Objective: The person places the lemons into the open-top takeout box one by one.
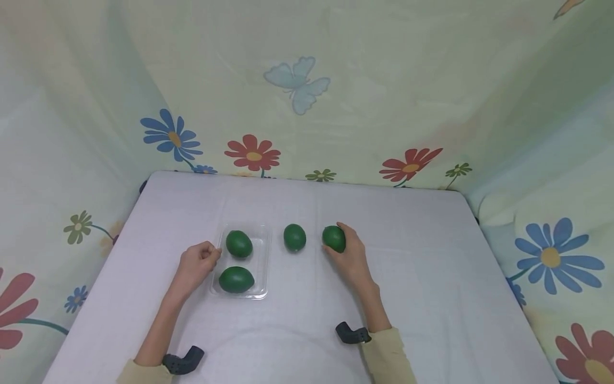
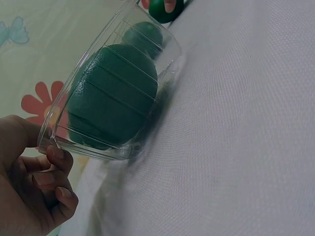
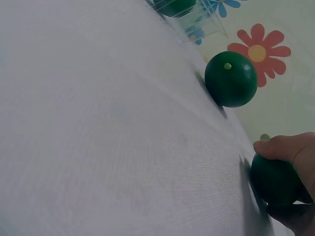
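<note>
A tray (image 1: 262, 265) sits left of centre on the table (image 1: 431, 277) and holds two avocados, one (image 1: 239, 244) behind the other (image 1: 236, 279). The left hand (image 1: 196, 264) touches the tray's left rim. Right of the tray lies a third avocado (image 1: 295, 237); further right, a fourth avocado (image 1: 333, 238) sits within the right hand (image 1: 349, 254).

Clear plastic tray (image 1: 263, 266) flat on white worktop (image 1: 431, 266), pinched at its left rim by left hand (image 1: 196, 264); two dark green limes (image 1: 239, 244) inside. Third lime (image 1: 295, 237) loose just right of tray. Fourth lime (image 1: 333, 238) gripped on worktop by right hand (image 1: 349, 253).
</note>
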A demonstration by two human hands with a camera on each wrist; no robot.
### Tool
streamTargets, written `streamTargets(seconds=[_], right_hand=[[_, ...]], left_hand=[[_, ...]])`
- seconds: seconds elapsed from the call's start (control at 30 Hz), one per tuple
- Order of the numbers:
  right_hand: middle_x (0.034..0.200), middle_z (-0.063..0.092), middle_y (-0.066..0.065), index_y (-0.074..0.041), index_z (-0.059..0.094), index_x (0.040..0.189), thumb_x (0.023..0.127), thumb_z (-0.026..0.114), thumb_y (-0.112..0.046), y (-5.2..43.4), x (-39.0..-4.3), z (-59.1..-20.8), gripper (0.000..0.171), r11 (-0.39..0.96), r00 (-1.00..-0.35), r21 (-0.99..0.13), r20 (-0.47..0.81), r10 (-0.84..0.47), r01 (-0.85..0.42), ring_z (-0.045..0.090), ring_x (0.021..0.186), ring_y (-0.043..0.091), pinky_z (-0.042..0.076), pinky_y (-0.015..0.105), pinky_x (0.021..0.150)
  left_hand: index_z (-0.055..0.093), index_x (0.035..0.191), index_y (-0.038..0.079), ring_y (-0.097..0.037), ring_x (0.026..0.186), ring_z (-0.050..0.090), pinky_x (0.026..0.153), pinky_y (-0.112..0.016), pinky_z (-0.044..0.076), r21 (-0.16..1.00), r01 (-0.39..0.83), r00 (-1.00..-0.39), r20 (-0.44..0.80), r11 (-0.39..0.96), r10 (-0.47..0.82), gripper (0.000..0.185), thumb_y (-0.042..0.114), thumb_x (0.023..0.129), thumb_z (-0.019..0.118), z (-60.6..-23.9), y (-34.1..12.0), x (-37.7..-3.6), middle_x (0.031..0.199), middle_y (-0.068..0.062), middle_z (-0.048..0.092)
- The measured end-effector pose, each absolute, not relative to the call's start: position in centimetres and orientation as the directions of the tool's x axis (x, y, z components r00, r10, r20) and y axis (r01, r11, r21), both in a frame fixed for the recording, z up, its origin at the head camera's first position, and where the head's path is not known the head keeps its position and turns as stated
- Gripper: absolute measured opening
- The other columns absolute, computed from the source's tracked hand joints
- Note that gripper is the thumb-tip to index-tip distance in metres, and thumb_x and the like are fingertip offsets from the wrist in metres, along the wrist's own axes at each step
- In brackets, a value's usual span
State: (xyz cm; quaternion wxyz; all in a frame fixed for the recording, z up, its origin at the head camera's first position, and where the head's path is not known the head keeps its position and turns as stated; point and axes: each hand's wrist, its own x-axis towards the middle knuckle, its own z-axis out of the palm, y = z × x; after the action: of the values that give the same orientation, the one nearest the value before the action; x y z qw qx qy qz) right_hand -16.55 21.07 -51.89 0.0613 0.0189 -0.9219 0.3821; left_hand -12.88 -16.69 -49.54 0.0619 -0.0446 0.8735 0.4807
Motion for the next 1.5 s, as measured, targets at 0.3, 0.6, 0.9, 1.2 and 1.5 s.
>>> streamTargets(seconds=[0.3,0.6,0.9,1.2,1.5], right_hand=[[0.143,0.055,0.021,-0.003,0.049,0.147,0.09,0.081,-0.017,20.9,-16.6,-51.7,0.068,0.709,-0.991,-0.701,0.135,0.024,-0.079,0.054,0.133,0.042,0.045,0.058,0.108],[0.14,0.058,0.022,-0.002,0.052,0.144,0.086,0.084,-0.013,20.6,-16.2,-51.5,0.067,0.704,-0.972,-0.691,0.236,0.003,-0.166,0.057,0.13,0.041,0.047,0.057,0.107],[0.135,0.063,0.019,0.0,0.055,0.141,0.083,0.085,-0.009,17.7,-14.3,-47.7,0.066,0.651,-0.885,-0.619,0.423,-0.193,-0.438,0.064,0.123,0.036,0.054,0.051,0.099],[0.135,0.061,0.014,-0.004,0.053,0.141,0.084,0.085,-0.011,12.6,-14.8,-45.6,0.066,0.561,-0.818,-0.597,0.447,-0.362,-0.574,0.064,0.122,0.03,0.055,0.044,0.1],[0.141,0.057,0.014,-0.007,0.051,0.145,0.089,0.082,-0.019,8.1,-16.6,-46.5,0.066,0.624,-0.791,-0.486,0.371,-0.486,-0.611,0.062,0.125,0.029,0.055,0.039,0.101]], left_hand=[[0.06,0.086,-0.002,-0.013,0.057,0.044,0.051,-0.024,0.035,0.847,-0.121,-0.991,-0.133,0.517,-0.014,0.024,0.017,0.102,0.058,-49.7,-16.7,-12.8,0.062,-0.005,0.056],[0.061,0.086,-0.002,-0.013,0.056,0.043,0.051,-0.024,0.035,0.849,-0.111,-0.992,-0.128,0.517,-0.003,0.024,0.016,0.102,0.059,-49.7,-17.1,-13.1,0.062,-0.004,0.056],[0.061,0.088,-0.002,-0.013,0.057,0.043,0.051,-0.024,0.035,0.857,-0.117,-0.99,-0.139,0.502,0.006,0.025,0.017,0.102,0.059,-49.7,-17.1,-13.2,0.061,0.001,0.053],[0.061,0.088,-0.003,-0.013,0.056,0.042,0.051,-0.024,0.034,0.857,-0.131,-0.989,-0.149,0.498,-0.003,0.023,0.016,0.101,0.059,-49.7,-17.1,-13.1,0.061,0.001,0.053],[0.061,0.087,-0.003,-0.014,0.058,0.043,0.053,-0.024,0.035,0.855,-0.133,-0.989,-0.149,0.501,-0.009,0.024,0.017,0.102,0.059,-49.7,-16.9,-13.1,0.062,0.001,0.053]])
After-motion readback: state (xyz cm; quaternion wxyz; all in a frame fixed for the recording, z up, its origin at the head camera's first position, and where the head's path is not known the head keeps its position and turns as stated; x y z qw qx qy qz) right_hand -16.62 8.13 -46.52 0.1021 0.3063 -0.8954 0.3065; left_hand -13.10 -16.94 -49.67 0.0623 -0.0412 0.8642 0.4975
